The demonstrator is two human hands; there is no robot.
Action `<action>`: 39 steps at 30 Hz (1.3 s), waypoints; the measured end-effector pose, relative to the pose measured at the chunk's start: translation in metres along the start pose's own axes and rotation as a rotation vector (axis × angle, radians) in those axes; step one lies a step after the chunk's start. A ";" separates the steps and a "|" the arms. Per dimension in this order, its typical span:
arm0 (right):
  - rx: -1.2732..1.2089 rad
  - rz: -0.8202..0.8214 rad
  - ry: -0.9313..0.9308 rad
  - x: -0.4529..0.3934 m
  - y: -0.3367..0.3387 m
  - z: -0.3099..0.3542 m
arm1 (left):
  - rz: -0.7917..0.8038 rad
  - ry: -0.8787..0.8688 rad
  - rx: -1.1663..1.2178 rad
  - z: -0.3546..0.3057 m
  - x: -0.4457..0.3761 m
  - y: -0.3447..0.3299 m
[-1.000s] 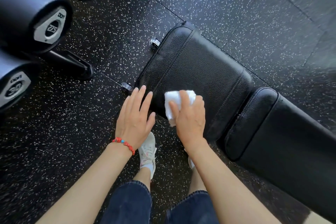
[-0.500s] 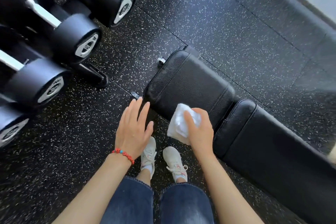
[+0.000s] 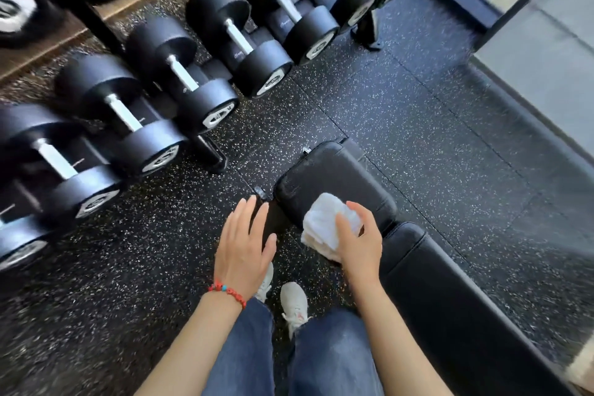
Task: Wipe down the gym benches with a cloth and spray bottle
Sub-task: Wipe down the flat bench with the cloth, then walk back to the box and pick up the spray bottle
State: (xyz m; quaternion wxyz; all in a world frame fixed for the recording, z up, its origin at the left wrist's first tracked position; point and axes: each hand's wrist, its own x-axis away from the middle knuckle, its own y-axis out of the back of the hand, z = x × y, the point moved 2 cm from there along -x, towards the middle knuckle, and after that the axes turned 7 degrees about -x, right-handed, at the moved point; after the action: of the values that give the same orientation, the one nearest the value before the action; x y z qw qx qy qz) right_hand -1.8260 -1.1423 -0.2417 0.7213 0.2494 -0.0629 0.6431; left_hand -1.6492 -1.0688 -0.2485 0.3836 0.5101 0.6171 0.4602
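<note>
bench: black grained leather-look, slight sheen | cloth: white, soft | floor: matt speckled rubber

Black dumbbells sitting racked across upper left; speckled rubber floor running through centre; white sneakers showing at bottom.

Bare forearms; red bead bracelet with one turquoise bead on left wrist; blue denim jeans; white sneakers.

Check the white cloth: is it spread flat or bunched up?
Bunched up. The white cloth shows folds and layered edges, gripped in the right hand over the bench seat pad.
</note>
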 end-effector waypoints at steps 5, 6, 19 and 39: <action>-0.031 0.081 -0.031 0.026 0.008 0.026 | -0.062 0.148 0.015 -0.006 0.029 0.042; -0.043 0.101 -0.040 0.032 0.007 0.032 | -0.072 0.182 0.018 -0.005 0.036 0.050; 0.007 0.587 0.016 0.122 -0.072 0.075 | -0.197 0.634 0.017 0.051 0.156 0.122; 0.350 1.222 0.173 0.429 -0.282 0.034 | -0.276 1.267 -0.016 0.209 0.463 0.206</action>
State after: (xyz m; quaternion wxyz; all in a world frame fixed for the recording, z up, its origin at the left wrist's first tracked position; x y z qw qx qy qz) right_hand -1.4775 -0.7866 -0.1144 0.1758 0.2298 -0.0294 0.9568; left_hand -1.4810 -0.5658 -0.1120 0.0045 0.0528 0.7802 0.6232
